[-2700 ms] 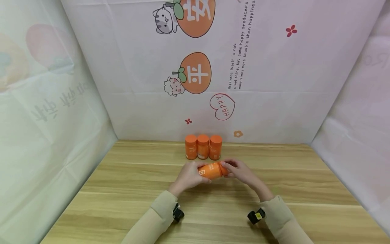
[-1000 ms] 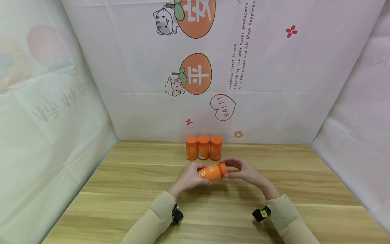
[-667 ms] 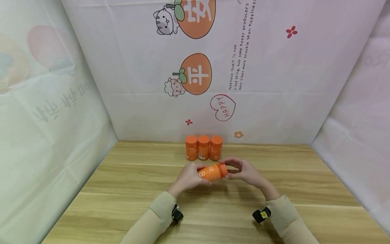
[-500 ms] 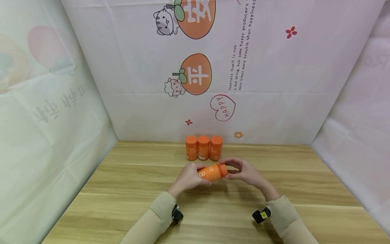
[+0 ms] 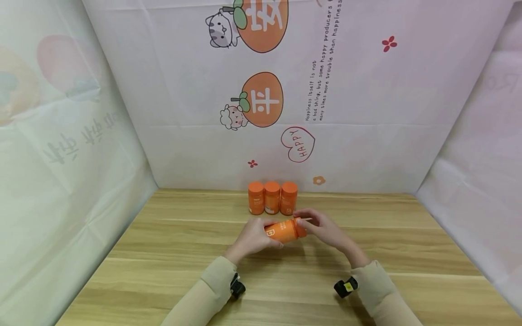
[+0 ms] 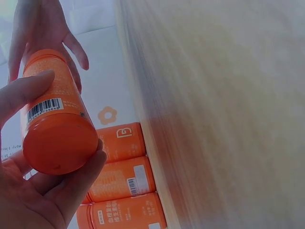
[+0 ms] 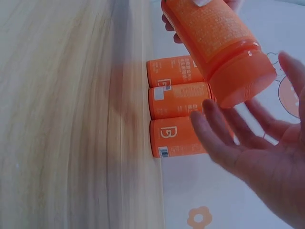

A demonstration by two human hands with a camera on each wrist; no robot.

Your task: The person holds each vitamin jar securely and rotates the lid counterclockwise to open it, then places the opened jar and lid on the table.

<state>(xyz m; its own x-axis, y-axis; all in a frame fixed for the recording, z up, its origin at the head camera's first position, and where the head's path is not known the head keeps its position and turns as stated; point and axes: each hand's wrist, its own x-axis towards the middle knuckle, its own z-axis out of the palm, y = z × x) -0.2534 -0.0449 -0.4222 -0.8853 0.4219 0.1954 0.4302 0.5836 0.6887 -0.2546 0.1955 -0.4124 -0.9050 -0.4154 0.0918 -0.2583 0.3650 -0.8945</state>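
Observation:
My left hand (image 5: 253,236) grips an orange vitamin bottle (image 5: 281,231) round its body and holds it tilted over the table, base to the left and cap to the right. In the left wrist view the thumb lies across the bottle (image 6: 57,88) above a barcode, the other fingers beneath. My right hand (image 5: 325,230) is at the cap end. The right wrist view shows its fingers (image 7: 221,143) and thumb spread loosely around the orange cap (image 7: 243,78), with gaps showing between them and the cap. The cap sits on the bottle.
Three matching orange bottles (image 5: 272,198) stand upright side by side near the back edge of the wooden table (image 5: 187,235), just beyond my hands. Behind them rises a white printed sheet (image 5: 195,154); more white sheeting (image 5: 69,181) hangs at both sides.
My right hand has turned at the cap: its thumb has shifted from below the cap end up to its near upper side, and the fingers have loosened. My left hand and the bottle stay in place.

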